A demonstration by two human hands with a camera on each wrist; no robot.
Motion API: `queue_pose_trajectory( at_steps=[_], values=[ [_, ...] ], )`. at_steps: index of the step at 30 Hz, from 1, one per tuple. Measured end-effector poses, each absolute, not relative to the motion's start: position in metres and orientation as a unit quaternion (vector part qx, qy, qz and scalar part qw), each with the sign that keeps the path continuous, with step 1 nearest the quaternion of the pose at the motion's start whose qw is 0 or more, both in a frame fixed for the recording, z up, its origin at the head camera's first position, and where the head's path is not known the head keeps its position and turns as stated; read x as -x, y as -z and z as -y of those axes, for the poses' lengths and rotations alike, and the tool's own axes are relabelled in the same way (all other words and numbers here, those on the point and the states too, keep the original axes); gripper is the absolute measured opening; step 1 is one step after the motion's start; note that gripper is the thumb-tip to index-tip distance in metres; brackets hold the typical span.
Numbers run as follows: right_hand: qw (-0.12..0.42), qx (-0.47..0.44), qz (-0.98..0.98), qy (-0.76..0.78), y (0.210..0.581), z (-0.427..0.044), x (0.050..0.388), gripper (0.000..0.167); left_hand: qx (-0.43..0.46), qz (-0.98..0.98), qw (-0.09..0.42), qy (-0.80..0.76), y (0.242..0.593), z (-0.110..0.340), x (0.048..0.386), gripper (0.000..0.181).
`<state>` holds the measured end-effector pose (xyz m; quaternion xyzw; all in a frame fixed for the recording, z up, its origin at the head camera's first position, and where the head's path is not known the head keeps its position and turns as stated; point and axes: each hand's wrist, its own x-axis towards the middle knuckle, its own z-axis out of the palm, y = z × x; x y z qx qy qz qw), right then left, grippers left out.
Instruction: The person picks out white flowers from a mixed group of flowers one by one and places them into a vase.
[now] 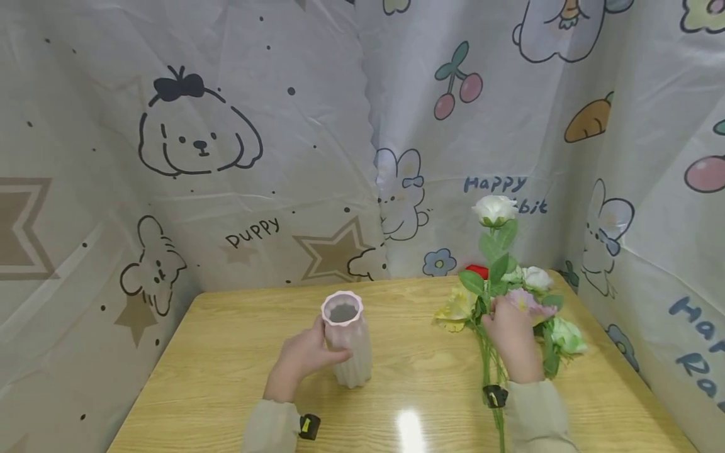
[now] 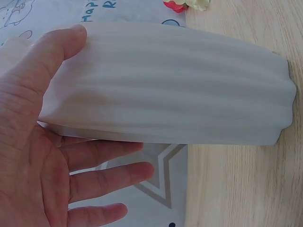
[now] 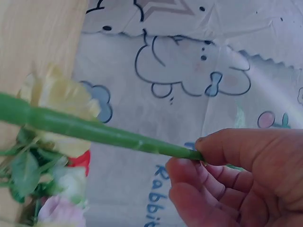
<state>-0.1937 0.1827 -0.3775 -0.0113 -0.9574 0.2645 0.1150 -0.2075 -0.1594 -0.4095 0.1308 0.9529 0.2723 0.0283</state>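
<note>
A ribbed white vase [image 1: 354, 358] with a scalloped pinkish rim stands roughly upright left of the flowers; whether its base touches the table cannot be told. My left hand [image 1: 303, 355] holds it near the top, the thumb [image 2: 52, 52] across one side and some fingers extended past the other. On the right, my right hand [image 1: 512, 340] pinches the green stem [image 3: 109, 132] of a white rose [image 1: 495, 210] between thumb and fingertips. That rose rises above the other flowers, its bloom upward and its stem running down toward the table's front.
Beside and behind my right hand lie artificial flowers: a yellow one [image 1: 455, 307], a pink one [image 1: 527, 302], a pale green one [image 1: 566, 335] and a red one [image 1: 477, 270]. A printed curtain [image 1: 317, 126] encloses the wooden table [image 1: 226, 340] at back and sides.
</note>
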Motion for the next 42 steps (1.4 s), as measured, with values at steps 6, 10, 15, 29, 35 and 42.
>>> queue_pose_trajectory(
  at_steps=[6,10,15,29,35,42],
  values=[
    [0.123,-0.004,0.952,-0.279,0.357,-0.156,0.206,0.012,-0.129,-0.953,0.027,-0.271,0.41,0.159,0.207,0.092],
    [0.134,-0.018,0.95,-0.282,0.343,-0.136,0.212,0.015,-0.129,-0.954,0.024,-0.271,0.41,0.16,0.207,0.091],
    [0.18,-0.043,0.943,-0.276,0.331,-0.11,0.219,0.011,-0.129,-0.953,0.021,-0.274,0.412,0.161,0.208,0.09],
    [0.263,-0.114,0.912,-0.294,0.288,-0.041,0.228,0.006,-0.121,-0.951,0.029,-0.284,0.413,0.163,0.208,0.092],
    [0.274,-0.146,0.9,-0.305,0.272,-0.021,0.227,0.009,-0.12,-0.952,0.034,-0.281,0.413,0.162,0.208,0.093],
    [0.313,-0.171,0.874,-0.329,0.26,-0.004,0.225,0.009,-0.11,-0.956,0.033,-0.269,0.413,0.161,0.208,0.093]
  ],
)
